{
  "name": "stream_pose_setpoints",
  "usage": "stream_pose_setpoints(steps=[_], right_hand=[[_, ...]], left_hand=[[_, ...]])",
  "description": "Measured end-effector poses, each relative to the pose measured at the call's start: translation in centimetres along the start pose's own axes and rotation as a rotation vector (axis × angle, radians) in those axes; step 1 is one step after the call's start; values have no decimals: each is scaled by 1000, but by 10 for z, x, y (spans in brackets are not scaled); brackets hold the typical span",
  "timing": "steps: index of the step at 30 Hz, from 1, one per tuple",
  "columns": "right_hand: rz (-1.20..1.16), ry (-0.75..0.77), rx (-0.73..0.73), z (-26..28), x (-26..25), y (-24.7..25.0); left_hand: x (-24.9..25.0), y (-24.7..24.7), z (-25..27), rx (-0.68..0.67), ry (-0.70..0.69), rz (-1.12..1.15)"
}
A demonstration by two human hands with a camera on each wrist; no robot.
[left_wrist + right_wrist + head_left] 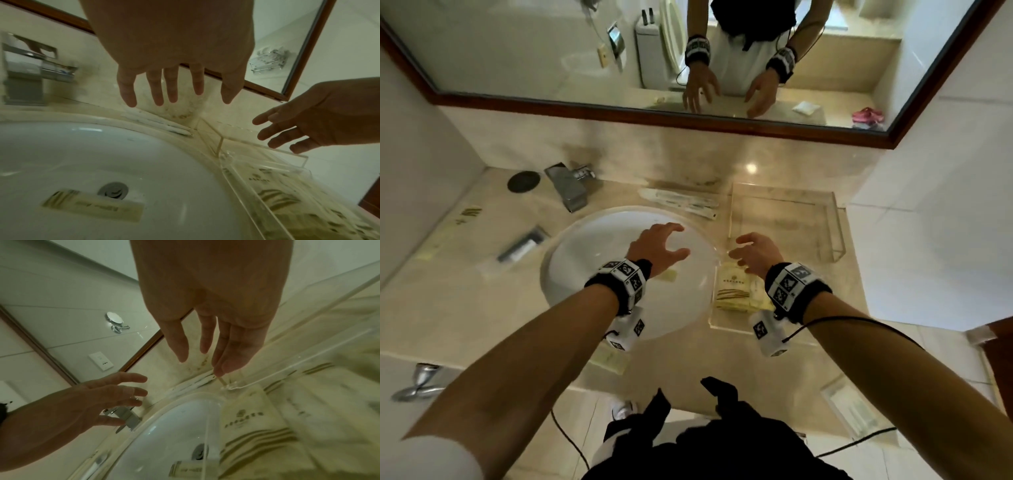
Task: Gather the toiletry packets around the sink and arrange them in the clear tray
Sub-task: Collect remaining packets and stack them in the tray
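My left hand [681,240] hovers open over the white sink [585,246], fingers spread, holding nothing. A cream packet [92,206] lies in the basin by the drain. My right hand [738,248] is open above the left wall of the clear tray [835,233], also holding nothing. Several cream packets [736,291] lie in the tray's near end. Long white packets [678,202] lie behind the sink, beyond both hands. More packets sit on the left counter [434,243], at the front edge [609,358] and at the near right [852,407].
A chrome faucet [571,188] and a black disc [524,181] stand behind the sink at the left. A clear sachet with a dark tube [522,245] lies left of the basin. The framed mirror [688,116] runs along the back wall.
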State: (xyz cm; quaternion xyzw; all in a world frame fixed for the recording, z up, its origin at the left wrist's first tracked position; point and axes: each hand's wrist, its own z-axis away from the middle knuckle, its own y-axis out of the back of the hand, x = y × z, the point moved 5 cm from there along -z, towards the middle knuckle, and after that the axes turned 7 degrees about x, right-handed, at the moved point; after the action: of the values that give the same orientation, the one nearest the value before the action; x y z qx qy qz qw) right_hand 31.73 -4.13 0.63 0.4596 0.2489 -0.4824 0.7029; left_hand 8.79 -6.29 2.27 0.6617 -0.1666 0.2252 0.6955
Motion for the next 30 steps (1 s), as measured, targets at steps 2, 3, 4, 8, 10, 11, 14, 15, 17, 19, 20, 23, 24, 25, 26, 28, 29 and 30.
stream_pose_setpoints(steps=[2, 3, 4, 8, 10, 11, 14, 15, 17, 19, 20, 23, 24, 25, 26, 28, 29, 30], right_hand=[[23, 15, -17, -1, -10, -15], [35, 27, -29, 0, -20, -27], [41, 34, -35, 0, -26, -36], [82, 59, -80, 3, -58, -92], [109, 76, -101, 4, -72, -125], [113, 82, -116, 6, -79, -138], [100, 84, -180, 11, -100, -186], [112, 85, -197, 12, -106, -202], [139, 102, -223, 17, -115, -226], [169, 110, -241, 18, -123, -252], [179, 110, -252, 17, -127, -266], [214, 103, -264, 14, -135, -298], [223, 103, -269, 14, -136, -307], [236, 101, -280, 13, -138, -319], [249, 105, -287, 13, -140, -328], [275, 113, -304, 12, -143, -348], [288, 115, -309, 12, -145, -357], [293, 116, -317, 11, -147, -367]], left_hand=[[-15, 10, 1, 12, 18, 18], [-28, 19, 2, 22, 34, 22], [-38, 24, 2, 25, 47, 24], [-93, 54, 5, 56, 127, 35], [-120, 69, 7, 73, 161, 29], [-132, 75, 8, 80, 178, 26], [-174, 95, 10, 102, 251, 31], [-188, 102, 11, 111, 272, 42], [-210, 114, 13, 132, 301, 71], [-233, 126, 17, 161, 330, 88], [-247, 130, 19, 172, 345, 82], [-279, 137, 25, 179, 377, 92], [-288, 138, 27, 177, 391, 92], [-298, 140, 28, 178, 406, 88], [-304, 141, 29, 176, 421, 76], [-321, 146, 30, 182, 438, 64], [-328, 149, 30, 187, 444, 67], [-339, 151, 29, 187, 455, 75]])
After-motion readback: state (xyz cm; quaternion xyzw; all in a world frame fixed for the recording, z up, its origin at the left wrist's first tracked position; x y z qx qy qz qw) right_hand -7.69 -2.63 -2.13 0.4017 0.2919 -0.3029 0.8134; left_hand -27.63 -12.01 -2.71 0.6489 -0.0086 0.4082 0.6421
